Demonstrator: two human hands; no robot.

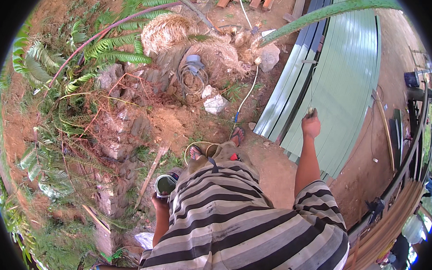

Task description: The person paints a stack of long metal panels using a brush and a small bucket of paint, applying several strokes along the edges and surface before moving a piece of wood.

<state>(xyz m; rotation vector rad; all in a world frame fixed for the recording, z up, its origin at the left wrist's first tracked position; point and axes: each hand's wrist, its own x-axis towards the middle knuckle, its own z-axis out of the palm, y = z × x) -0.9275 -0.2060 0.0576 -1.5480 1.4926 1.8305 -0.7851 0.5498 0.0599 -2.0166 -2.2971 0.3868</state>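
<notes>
In my right hand (311,124) is the handle of a small paint roller (309,62), with my fingers closed round it. Its thin wire stretches away from me to the roller head, which lies over the far part of the long boards. Pale green boards (346,78) lie side by side under and beyond this hand. Darker, shiny grey-green boards (295,75) run along their left side. At my left hip, my left hand (160,202) grips a paint can (165,185) with dark green inside; some fingers are hidden.
Left of my feet are ferns (118,48), rocks (216,104) and a coiled grey hose (192,78). A pale hose (249,95) runs past my sandalled foot (237,134). A thick green stem (332,13) arches across the far boards. Long brown timber (380,234) is stacked at the right.
</notes>
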